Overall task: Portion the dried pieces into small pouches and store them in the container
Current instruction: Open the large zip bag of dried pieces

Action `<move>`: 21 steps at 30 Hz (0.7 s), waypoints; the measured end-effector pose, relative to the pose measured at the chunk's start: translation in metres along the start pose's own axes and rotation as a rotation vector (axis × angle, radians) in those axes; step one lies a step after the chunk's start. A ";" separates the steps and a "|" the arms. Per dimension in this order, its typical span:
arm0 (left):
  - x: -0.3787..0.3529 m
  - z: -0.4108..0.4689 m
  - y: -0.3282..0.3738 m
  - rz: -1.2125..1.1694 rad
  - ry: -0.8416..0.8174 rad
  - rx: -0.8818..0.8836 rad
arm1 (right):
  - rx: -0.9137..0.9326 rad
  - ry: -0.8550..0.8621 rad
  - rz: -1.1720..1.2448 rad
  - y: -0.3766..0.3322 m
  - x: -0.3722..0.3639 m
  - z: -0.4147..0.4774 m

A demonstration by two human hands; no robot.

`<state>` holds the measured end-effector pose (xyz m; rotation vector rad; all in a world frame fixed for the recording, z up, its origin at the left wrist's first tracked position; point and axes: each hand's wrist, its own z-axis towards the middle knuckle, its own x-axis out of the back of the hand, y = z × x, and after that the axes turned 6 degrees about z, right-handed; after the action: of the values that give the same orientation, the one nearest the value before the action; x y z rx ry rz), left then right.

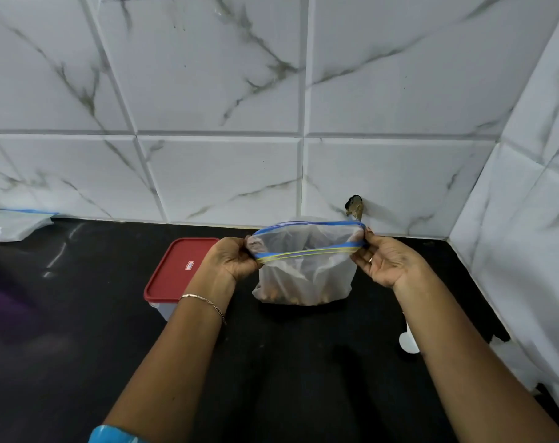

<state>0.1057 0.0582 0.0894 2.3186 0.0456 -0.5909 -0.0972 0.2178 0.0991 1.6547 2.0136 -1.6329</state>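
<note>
Far left by the wall: a flat stack of pouches [12,223], well apart from me. The container [179,273] sat on the surface [80,314] just left of my left hand, red lid on.

Left hand [231,259] pinched the left end of the zip strip on the bag [303,270], fingers curled round it. The bag was in the middle with its mouth pulled open and brown pieces [291,295] settled at the bottom. I couldn't tell whether its base rested on the surface or hung just above.

Right hand [386,262] pinched the right end of the strip. A small white thing [407,342] lay beside my right forearm; unclear what it was.

Step, as I read it: opening the bag to reach the pieces. The way to do it well was to pull both ends outward evenly, hold the mouth level and upward so nothing tipped out, and seat the base on the surface before freeing a hand. Not yet done: lid off, pouch fetched.
</note>
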 end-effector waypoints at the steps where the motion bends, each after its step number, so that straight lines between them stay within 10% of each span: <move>1: 0.002 -0.001 -0.001 0.007 -0.019 0.020 | -0.033 -0.003 0.029 0.003 0.002 0.001; 21: -0.016 -0.017 0.002 0.767 -0.056 -0.536 | 0.174 -0.056 -0.538 0.012 -0.011 -0.002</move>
<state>0.0987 0.0703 0.1086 1.6177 -0.6104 -0.2043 -0.0825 0.2107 0.0985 1.1408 2.4988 -2.0322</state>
